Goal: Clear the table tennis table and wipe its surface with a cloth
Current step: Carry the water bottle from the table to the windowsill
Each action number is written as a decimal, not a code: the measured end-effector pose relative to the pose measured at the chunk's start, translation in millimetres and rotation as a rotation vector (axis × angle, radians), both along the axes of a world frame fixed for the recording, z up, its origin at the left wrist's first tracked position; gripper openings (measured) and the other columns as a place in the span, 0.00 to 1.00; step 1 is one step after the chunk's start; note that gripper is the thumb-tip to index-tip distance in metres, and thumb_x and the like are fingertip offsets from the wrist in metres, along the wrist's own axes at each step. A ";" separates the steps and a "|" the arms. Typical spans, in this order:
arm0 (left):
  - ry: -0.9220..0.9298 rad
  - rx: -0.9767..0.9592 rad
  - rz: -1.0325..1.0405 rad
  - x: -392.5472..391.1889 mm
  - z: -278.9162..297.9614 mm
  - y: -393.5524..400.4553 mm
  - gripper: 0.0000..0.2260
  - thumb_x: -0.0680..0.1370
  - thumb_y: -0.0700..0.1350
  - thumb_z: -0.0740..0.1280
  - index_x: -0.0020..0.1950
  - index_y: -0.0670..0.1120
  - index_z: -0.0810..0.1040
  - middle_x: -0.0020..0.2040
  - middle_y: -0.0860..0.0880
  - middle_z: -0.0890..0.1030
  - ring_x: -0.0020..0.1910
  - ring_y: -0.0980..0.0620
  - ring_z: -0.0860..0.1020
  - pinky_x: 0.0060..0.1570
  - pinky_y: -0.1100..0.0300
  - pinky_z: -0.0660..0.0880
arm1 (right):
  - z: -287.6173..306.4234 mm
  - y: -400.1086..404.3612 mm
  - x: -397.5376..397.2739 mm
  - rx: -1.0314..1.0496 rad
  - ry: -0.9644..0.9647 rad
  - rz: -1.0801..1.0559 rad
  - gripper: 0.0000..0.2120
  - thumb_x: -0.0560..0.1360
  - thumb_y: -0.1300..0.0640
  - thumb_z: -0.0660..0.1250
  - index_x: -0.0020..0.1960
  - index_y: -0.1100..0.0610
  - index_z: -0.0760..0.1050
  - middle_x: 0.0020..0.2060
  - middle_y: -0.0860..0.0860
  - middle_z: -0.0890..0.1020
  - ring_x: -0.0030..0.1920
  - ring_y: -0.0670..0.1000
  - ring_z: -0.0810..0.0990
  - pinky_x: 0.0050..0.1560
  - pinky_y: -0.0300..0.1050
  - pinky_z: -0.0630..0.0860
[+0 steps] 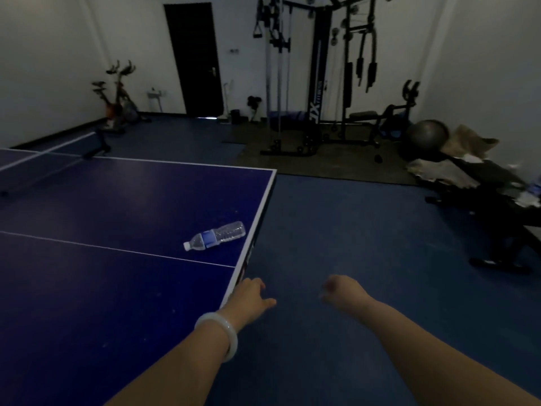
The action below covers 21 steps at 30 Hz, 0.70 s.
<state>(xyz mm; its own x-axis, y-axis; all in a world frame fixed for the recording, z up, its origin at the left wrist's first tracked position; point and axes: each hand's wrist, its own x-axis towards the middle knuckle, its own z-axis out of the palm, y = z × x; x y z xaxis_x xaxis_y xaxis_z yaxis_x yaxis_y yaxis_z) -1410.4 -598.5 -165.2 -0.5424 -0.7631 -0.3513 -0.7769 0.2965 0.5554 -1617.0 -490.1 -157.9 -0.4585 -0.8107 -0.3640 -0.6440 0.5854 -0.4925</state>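
So the room is pretty dim here, and a plastic water bottle [214, 236] is lying on its side on the blue bench [117, 206], close to the right-hand edge and just on the far side of the white centre line. Its white cap is pointing left toward the middle of the bench, and it's got a blue label around it.

Both hands are hanging out past the bench edge, over the blue floor [336, 230]. The left hand [248, 295] is sitting right at the corner of the bench edge, fingers loosely relaxed and holding nothing, thumb sticking out to the right. There's a pale bangle [218, 335] on that wrist. The right hand [341, 291] is well apart from the bench, blurry, with fingers curling in a bit; I can't tell for sure how tightly, but nothing is showing in it.

The net [44, 153] is running across the far left of the bench. Further back a weight machine [319, 77] is standing on a dark mat, a grey exercise ball [427, 136] is sitting to its right, an exercise bike [120, 95] is parked by the left wall, and a dark door [194, 58] is in the back wall
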 end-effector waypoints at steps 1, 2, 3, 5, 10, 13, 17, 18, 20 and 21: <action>-0.002 0.008 0.031 -0.4 -1.0 -14.9 0.25 0.76 0.55 0.69 0.69 0.46 0.70 0.67 0.47 0.70 0.64 0.49 0.72 0.64 0.52 0.72 | -0.7 -20.7 -2.7 -0.010 -0.017 0.014 0.15 0.77 0.53 0.69 0.62 0.57 0.75 0.57 0.52 0.78 0.56 0.51 0.78 0.48 0.39 0.71; -0.006 0.014 0.059 -0.2 -2.2 -28.0 0.25 0.76 0.55 0.69 0.68 0.46 0.70 0.67 0.47 0.70 0.63 0.49 0.72 0.63 0.52 0.72 | -1.6 -39.7 -4.6 -0.009 -0.027 0.038 0.17 0.77 0.52 0.69 0.63 0.57 0.74 0.58 0.52 0.78 0.58 0.52 0.77 0.49 0.39 0.71; -0.009 0.016 0.090 0.5 -4.3 -40.6 0.25 0.76 0.55 0.69 0.68 0.46 0.70 0.66 0.47 0.70 0.63 0.49 0.72 0.63 0.52 0.73 | -4.0 -58.6 -6.1 -0.002 -0.030 0.070 0.18 0.77 0.52 0.69 0.64 0.57 0.74 0.60 0.52 0.78 0.60 0.52 0.77 0.51 0.39 0.70; -0.011 0.005 0.141 3.0 -8.7 -62.2 0.24 0.76 0.55 0.70 0.67 0.45 0.71 0.65 0.47 0.70 0.62 0.49 0.72 0.62 0.52 0.73 | -7.5 -92.6 -7.2 -0.004 -0.034 0.130 0.18 0.77 0.52 0.69 0.64 0.57 0.74 0.61 0.52 0.78 0.61 0.52 0.77 0.52 0.38 0.70; -0.031 0.004 0.294 0.4 -33.4 -120.6 0.22 0.76 0.55 0.69 0.65 0.44 0.72 0.62 0.45 0.71 0.60 0.48 0.72 0.60 0.52 0.73 | -25.6 -196.9 -14.4 0.012 -0.067 0.330 0.18 0.77 0.52 0.69 0.64 0.57 0.74 0.61 0.52 0.78 0.60 0.51 0.76 0.52 0.37 0.69; -0.012 0.035 0.409 -3.8 -49.1 -153.3 0.17 0.76 0.53 0.69 0.58 0.44 0.74 0.59 0.45 0.73 0.56 0.48 0.73 0.58 0.52 0.74 | -38.0 -257.8 -17.0 0.034 -0.101 0.455 0.15 0.78 0.53 0.68 0.61 0.57 0.75 0.59 0.52 0.78 0.53 0.48 0.76 0.46 0.34 0.71; -0.068 0.056 0.601 -11.4 -70.4 -185.6 0.22 0.78 0.56 0.67 0.66 0.45 0.70 0.63 0.45 0.69 0.61 0.47 0.70 0.63 0.51 0.71 | -51.4 -332.8 -20.9 0.056 -0.158 0.566 0.17 0.78 0.54 0.69 0.64 0.59 0.74 0.61 0.53 0.77 0.54 0.49 0.76 0.49 0.37 0.73; -0.087 0.054 0.656 -13.0 -76.7 -190.5 0.24 0.77 0.57 0.66 0.68 0.46 0.68 0.65 0.45 0.68 0.63 0.47 0.69 0.64 0.52 0.70 | -53.5 -348.7 -19.6 0.062 -0.166 0.602 0.19 0.78 0.54 0.68 0.66 0.59 0.73 0.62 0.53 0.76 0.55 0.48 0.75 0.49 0.36 0.72; -0.116 0.045 0.768 -16.8 -90.0 -198.4 0.29 0.77 0.60 0.65 0.71 0.46 0.64 0.68 0.46 0.65 0.65 0.47 0.67 0.66 0.52 0.68 | -59.9 -379.2 -14.7 0.056 -0.177 0.691 0.22 0.78 0.54 0.68 0.69 0.58 0.70 0.64 0.53 0.75 0.58 0.49 0.75 0.53 0.36 0.71; -0.145 0.036 0.827 -19.2 -96.4 -201.5 0.31 0.77 0.62 0.64 0.73 0.47 0.62 0.70 0.46 0.63 0.68 0.47 0.66 0.68 0.51 0.66 | -64.3 -393.1 -11.1 0.038 -0.173 0.738 0.22 0.78 0.54 0.69 0.69 0.58 0.71 0.63 0.53 0.75 0.59 0.50 0.75 0.56 0.37 0.72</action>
<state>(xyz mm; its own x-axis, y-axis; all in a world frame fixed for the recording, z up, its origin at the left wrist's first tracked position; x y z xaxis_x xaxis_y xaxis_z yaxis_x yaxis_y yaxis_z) -1429.6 -800.0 -261.5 0.2396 -0.8819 -0.4060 -0.8006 -0.4161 0.4312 -1628.1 -883.2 -222.1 0.2643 -0.8704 -0.4154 -0.7907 0.0510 -0.6101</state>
